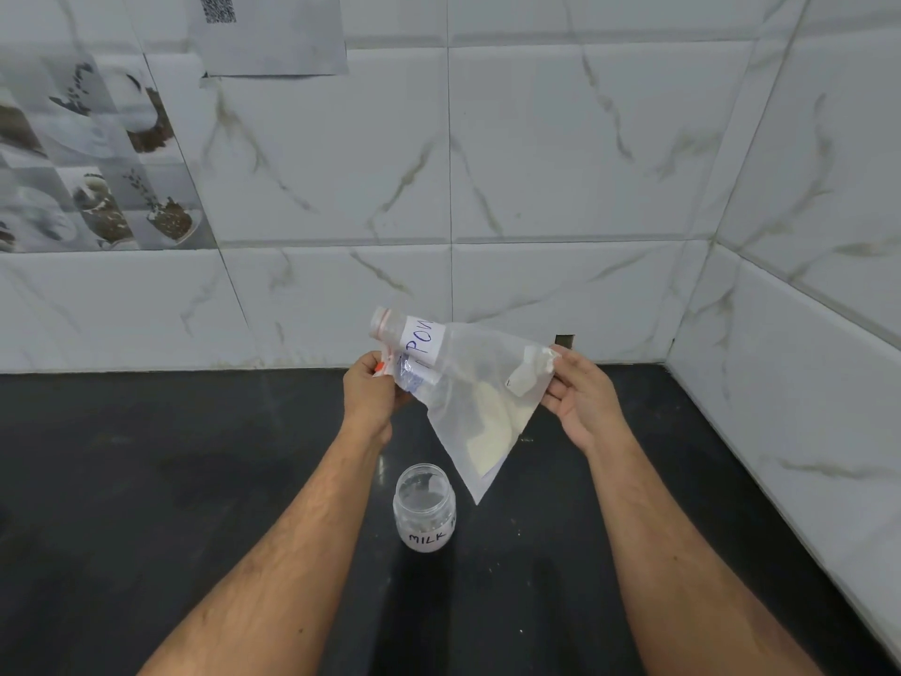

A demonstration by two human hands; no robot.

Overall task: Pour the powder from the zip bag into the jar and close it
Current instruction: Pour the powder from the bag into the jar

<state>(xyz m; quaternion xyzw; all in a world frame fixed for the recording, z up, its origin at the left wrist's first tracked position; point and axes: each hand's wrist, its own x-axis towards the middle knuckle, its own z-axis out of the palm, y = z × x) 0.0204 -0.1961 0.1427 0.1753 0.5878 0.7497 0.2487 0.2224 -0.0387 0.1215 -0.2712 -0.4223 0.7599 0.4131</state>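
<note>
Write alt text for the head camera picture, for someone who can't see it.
Two bare hands hold a clear zip bag of pale powder in the air above a black counter, the left hand at its zip end, the right hand at the opposite edge. Below stands an open clear jar labelled MILK, with white marbled wall tiles behind.

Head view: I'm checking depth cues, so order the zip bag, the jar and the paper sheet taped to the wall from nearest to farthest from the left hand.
1. zip bag: pinched at its zip end by the left hand, touching it.
2. jar: open, on the counter below and slightly right of that hand.
3. paper sheet: on the wall tiles, high above, farthest.
</note>
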